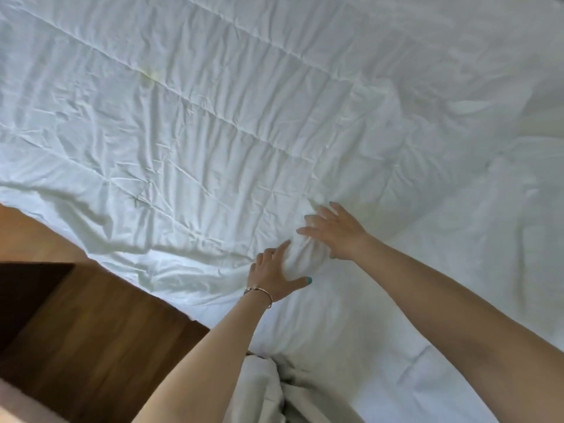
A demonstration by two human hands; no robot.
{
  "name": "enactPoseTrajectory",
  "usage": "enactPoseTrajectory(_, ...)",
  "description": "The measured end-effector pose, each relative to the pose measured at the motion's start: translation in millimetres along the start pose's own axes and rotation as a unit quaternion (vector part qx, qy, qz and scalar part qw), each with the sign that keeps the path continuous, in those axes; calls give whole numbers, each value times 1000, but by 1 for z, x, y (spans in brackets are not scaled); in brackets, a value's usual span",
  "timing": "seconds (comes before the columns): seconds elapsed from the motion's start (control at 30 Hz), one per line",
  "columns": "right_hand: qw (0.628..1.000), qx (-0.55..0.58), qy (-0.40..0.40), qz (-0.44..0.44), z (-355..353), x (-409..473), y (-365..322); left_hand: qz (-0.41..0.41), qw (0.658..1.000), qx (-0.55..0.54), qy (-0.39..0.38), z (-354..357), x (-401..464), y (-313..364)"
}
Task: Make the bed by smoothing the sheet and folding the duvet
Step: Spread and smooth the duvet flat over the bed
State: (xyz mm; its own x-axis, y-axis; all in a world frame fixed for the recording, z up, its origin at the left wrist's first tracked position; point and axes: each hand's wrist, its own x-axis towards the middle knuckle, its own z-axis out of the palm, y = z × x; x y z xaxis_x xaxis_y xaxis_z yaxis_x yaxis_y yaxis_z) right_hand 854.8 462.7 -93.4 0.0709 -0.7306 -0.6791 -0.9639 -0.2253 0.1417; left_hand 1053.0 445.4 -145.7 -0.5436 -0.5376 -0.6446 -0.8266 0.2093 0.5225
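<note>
A white quilted duvet (pixel 189 111) lies spread over most of the bed, creased and wrinkled. A raised bunch of its fabric (pixel 302 254) stands up between my two hands near the bed's left edge. My left hand (pixel 274 276), with a thin bracelet on the wrist, rests on the near side of the bunch with spread fingers. My right hand (pixel 338 233) lies flat against the far side, fingers straight and spread. A smoother white sheet area (pixel 351 325) shows closer to me. More crumpled white bedding (pixel 262 389) hangs at the bottom edge between my arms.
A brown wooden floor (pixel 100 340) lies to the lower left, beside the bed's edge. A dark patch (pixel 27 294) sits at the far left on the floor. A pale strip (pixel 30 230) runs along under the duvet's hanging edge.
</note>
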Motion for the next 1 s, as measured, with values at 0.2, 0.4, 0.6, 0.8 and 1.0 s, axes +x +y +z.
enactPoseTrajectory(0.2, 990, -136, -21, 37, -8, 41, 73, -32, 994, -88, 50, -6, 68, 68)
enactPoseTrajectory(0.4, 988, -139, -51, 42, -7, 79, 97, -127, 979, -128, 97, -3, 101, 97)
enactPoseTrajectory(0.6, 974, -212, -78, -25, -14, 109, 126, 33, 992, -108, 63, 22, 94, 81)
enactPoseTrajectory(0.8, 972, -166, -162, -21, 14, 62, 148, 59, 968, -245, 14, 37, 86, 58)
enactPoseTrajectory(1.0, 944, 145, -276, 111, 129, -69, 77, 112, 972, -64, -196, 104, 24, 51)
